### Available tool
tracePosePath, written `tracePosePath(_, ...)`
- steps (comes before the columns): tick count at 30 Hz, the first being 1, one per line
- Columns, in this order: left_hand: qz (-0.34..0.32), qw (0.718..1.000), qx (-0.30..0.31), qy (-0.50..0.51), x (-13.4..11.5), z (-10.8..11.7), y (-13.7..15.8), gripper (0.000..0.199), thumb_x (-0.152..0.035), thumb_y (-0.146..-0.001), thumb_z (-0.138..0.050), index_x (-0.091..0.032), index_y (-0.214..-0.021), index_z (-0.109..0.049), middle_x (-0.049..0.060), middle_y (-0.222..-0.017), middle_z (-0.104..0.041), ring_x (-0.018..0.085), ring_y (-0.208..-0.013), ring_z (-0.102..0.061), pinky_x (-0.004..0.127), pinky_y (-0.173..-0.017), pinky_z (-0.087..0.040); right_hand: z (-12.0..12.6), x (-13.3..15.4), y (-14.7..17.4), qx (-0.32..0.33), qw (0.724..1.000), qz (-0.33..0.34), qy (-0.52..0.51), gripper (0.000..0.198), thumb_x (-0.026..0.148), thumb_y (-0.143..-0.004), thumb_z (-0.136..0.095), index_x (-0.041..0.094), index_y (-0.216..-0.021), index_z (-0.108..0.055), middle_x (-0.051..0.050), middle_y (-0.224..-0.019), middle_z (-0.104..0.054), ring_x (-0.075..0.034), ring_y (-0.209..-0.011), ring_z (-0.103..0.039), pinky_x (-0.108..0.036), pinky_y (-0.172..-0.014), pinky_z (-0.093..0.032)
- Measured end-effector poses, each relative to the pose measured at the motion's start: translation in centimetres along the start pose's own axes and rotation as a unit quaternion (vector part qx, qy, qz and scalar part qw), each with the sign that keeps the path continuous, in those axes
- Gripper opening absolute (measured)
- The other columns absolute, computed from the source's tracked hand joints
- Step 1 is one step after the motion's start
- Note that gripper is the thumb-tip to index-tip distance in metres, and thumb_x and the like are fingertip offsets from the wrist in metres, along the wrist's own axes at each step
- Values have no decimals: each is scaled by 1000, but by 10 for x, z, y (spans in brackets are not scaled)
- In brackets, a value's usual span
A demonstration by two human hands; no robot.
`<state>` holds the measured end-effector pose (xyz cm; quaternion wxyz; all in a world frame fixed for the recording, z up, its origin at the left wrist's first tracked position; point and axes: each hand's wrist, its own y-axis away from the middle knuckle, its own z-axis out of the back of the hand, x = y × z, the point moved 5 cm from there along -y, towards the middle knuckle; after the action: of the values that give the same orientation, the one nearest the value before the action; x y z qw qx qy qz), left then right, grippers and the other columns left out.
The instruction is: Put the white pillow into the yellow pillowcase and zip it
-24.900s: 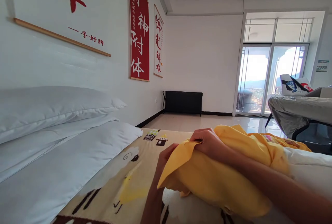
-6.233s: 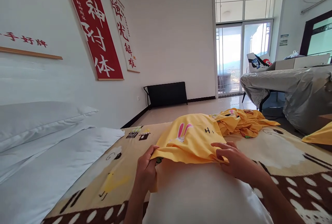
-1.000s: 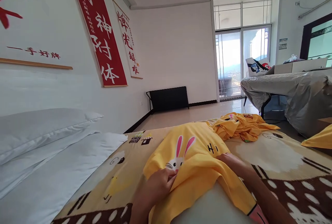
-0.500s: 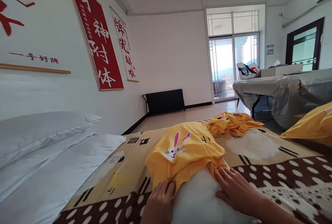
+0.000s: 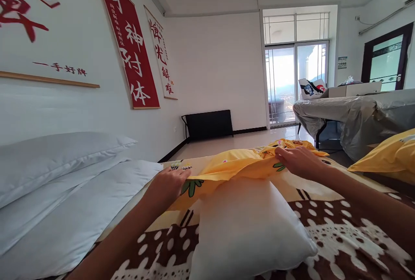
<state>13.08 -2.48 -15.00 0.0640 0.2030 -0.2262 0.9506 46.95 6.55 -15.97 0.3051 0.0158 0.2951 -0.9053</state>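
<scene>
A yellow pillowcase (image 5: 227, 171) with green leaf prints is stretched between my two hands. My left hand (image 5: 171, 183) is closed on its near left edge, and my right hand (image 5: 293, 159) pinches its right edge, held up off the bed. Just below and in front of the cloth lies a white pillow (image 5: 249, 228), mostly bare; its far end reaches the pillowcase's raised edge. Whether the far end is inside the cloth I cannot tell. Another crumpled yellow cloth (image 5: 304, 145) lies beyond my right hand, partly hidden by it.
Several white pillows (image 5: 65, 202) are piled at the left. The bed cover (image 5: 350, 215) is brown and beige with white spots. A yellow-covered pillow (image 5: 389, 154) sits at the right edge. Behind stand a plastic-draped table (image 5: 346, 109) and a black folded panel (image 5: 209, 125).
Both hands have risen and spread apart, lifting the pillowcase's near edge. The rabbit print has gone from view, and more of the white pillow shows.
</scene>
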Motion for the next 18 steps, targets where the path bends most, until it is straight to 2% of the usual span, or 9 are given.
tracePosePath(2,4,1000,9,-4,15,6,-11,26,-3,-77,-39,-19,-78,-60,6,-75,-65,22,-69,-58,33,-69,-35,5,-2,-13,4,998,54,-23,23,34,-93,-39,21,-89,-58,-4,-77,-66,-17,-64,-57,-27,-56,-23)
tracePosePath(4,-3,1000,-13,-21,29,12,-22,25,-3,-76,-40,-19,-77,-59,7,-76,-65,23,-73,-58,33,-70,-34,6,-12,-28,8,996,78,-35,18,28,-90,-43,23,-85,-59,-2,-81,-67,-15,-66,-57,-26,-57,-23)
tracePosePath(6,2,997,-43,-65,41,18,-38,27,-1,-77,-38,-18,-76,-59,8,-77,-64,24,-76,-58,34,-70,-33,3,-30,-47,5,998,52,-25,19,20,-87,-43,23,-85,-62,-2,-81,-67,-15,-66,-57,-26,-58,-24)
tracePosePath(8,18,993,-64,-97,51,19,-60,29,-2,-80,-34,-17,-81,-59,10,-80,-64,26,-80,-58,35,-71,-33,-5,-51,-71,3,999,-11,-30,20,18,-85,-44,22,-82,-64,-4,-80,-67,-16,-69,-57,-26,-60,-26)
tracePosePath(10,48,993,-83,-69,58,9,-85,30,-5,-84,-31,-17,-89,-59,12,-89,-64,27,-89,-57,36,-76,-34,-23,-69,-93,0,995,-78,-58,22,21,-87,-44,21,-79,-65,-5,-81,-67,-19,-76,-59,-26,-63,-28)
tracePosePath(13,110,989,-96,20,61,-33,-119,26,-13,-88,-32,-16,-96,-56,13,-96,-64,28,-100,-55,36,-82,-33,-72,-81,-116,-2,983,-149,-106,26,23,-89,-42,20,-81,-66,-8,-88,-68,-20,-83,-60,-26,-64,-31)
tracePosePath(18,200,971,-70,109,65,-132,-159,21,-19,-89,-34,-17,-92,-54,7,-82,-67,22,-81,-63,29,-69,-36,-177,-90,-142,18,955,-235,-178,20,22,-82,-52,15,-72,-68,-8,-78,-69,-17,-74,-62,-22,-58,-35)
